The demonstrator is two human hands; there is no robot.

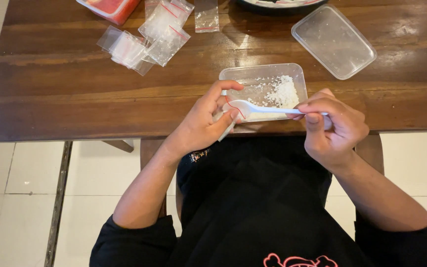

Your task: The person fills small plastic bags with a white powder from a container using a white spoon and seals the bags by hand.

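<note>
My left hand [204, 122] holds a small clear zip bag [227, 114] with a red seal line, open at its mouth, near the table's front edge. My right hand [333, 127] grips the handle of a white plastic spoon [263, 109], whose bowl lies at the bag's mouth. Just behind both hands stands a clear rectangular plastic container [253, 79] with white grains heaped in its right part.
A brown wooden table [75, 94] carries a pile of small clear zip bags [144, 39] at the back left, a red-lidded container [112, 7] in the far left corner, a clear lid [333, 40] at the back right and a dark dish edge [280, 3]. White floor tiles lie below.
</note>
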